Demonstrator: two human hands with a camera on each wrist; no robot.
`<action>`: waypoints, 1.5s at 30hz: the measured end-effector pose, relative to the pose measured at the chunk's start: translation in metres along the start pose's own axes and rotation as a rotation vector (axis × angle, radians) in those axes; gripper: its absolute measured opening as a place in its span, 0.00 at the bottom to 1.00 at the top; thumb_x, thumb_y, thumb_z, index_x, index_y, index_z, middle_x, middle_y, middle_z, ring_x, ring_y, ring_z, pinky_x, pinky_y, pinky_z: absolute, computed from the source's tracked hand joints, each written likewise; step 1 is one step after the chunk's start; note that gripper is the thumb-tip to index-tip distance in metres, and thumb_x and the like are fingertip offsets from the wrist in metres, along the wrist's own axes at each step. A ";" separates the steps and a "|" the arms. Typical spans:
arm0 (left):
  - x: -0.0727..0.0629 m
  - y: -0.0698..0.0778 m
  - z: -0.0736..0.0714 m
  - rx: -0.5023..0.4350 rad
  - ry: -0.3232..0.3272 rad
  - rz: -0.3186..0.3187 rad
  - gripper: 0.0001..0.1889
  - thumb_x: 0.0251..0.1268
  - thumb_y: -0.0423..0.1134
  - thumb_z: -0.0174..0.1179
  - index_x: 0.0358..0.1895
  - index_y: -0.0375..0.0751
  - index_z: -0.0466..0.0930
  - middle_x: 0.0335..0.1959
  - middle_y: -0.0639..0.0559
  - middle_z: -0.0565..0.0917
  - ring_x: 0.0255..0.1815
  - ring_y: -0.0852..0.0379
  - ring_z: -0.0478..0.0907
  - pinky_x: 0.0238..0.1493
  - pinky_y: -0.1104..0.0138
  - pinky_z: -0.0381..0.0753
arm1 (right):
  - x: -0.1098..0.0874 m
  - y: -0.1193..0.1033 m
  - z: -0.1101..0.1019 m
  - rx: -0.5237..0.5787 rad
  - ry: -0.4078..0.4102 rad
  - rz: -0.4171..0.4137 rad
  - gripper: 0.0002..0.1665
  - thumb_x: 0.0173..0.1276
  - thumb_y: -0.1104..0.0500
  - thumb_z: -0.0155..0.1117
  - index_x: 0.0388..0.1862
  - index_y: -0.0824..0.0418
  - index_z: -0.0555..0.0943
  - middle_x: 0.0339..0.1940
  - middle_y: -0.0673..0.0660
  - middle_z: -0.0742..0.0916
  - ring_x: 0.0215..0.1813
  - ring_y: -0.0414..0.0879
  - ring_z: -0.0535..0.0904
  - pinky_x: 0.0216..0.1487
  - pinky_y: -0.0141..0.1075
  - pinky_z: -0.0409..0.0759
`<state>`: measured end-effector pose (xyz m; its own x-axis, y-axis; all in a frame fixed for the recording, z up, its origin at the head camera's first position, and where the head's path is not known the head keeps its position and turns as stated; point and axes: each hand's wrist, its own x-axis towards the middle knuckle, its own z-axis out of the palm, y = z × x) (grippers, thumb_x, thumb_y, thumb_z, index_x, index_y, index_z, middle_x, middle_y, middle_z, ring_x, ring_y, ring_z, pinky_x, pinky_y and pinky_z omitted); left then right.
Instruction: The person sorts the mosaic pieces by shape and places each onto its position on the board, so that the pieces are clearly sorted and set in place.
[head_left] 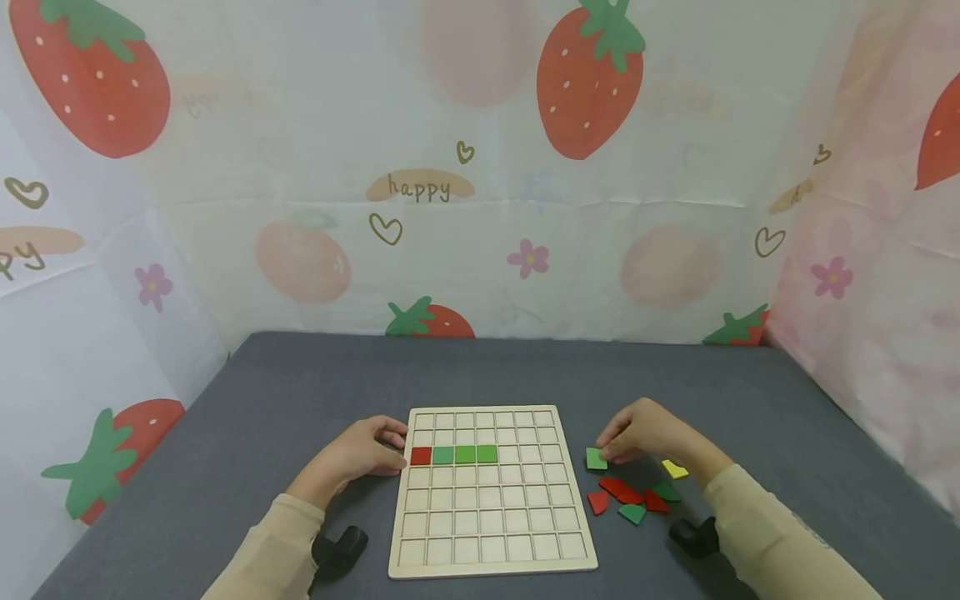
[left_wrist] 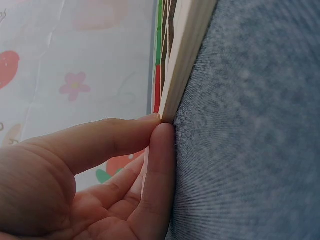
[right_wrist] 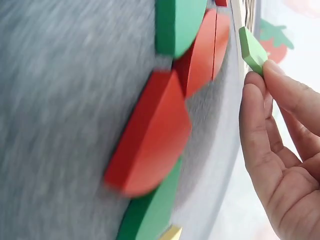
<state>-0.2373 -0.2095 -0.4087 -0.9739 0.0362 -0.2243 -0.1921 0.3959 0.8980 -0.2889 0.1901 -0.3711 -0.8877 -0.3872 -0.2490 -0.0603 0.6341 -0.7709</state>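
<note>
A pale wooden grid board (head_left: 491,500) lies flat on the table. Its third row from the top holds a red square tile (head_left: 421,456) at the left end, then three green square tiles (head_left: 465,454). My left hand (head_left: 367,454) holds the board's left edge between thumb and index finger, as the left wrist view shows close up. Just right of the board, my right hand (head_left: 645,429) pinches a light green square tile (right_wrist: 255,52) between thumb and fingers. That tile is tilted and raised off the table in the right wrist view.
Loose pieces lie right of the board, below my right hand: several red pieces (right_wrist: 155,135), green pieces (head_left: 632,513) and a yellow piece (head_left: 675,469). Dark bands with black devices (head_left: 341,550) sit at both wrists. A strawberry-print curtain (head_left: 315,150) surrounds the grey table (head_left: 330,375).
</note>
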 end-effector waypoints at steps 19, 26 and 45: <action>0.001 -0.003 -0.001 0.000 -0.015 0.020 0.27 0.54 0.21 0.65 0.59 0.26 0.72 0.41 0.43 0.76 0.35 0.57 0.79 0.39 0.63 0.86 | 0.018 -0.017 0.018 0.023 0.013 -0.002 0.08 0.57 0.66 0.75 0.36 0.67 0.88 0.34 0.55 0.90 0.34 0.45 0.88 0.41 0.40 0.88; 0.000 0.000 -0.001 0.006 -0.027 0.032 0.27 0.54 0.22 0.65 0.60 0.25 0.71 0.43 0.41 0.76 0.36 0.57 0.79 0.40 0.62 0.87 | 0.020 -0.024 0.022 0.042 0.008 -0.003 0.08 0.57 0.66 0.75 0.35 0.67 0.89 0.33 0.55 0.90 0.34 0.45 0.87 0.41 0.40 0.88; -0.001 0.000 -0.002 0.012 -0.029 0.031 0.28 0.55 0.22 0.66 0.61 0.25 0.71 0.43 0.41 0.76 0.35 0.57 0.79 0.40 0.62 0.87 | 0.034 -0.037 0.037 0.091 -0.016 0.006 0.09 0.57 0.66 0.75 0.37 0.68 0.88 0.34 0.56 0.90 0.35 0.46 0.89 0.42 0.41 0.88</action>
<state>-0.2363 -0.2109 -0.4075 -0.9754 0.0752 -0.2070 -0.1597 0.4056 0.9000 -0.3001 0.1285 -0.3733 -0.8804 -0.3947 -0.2630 -0.0124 0.5736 -0.8190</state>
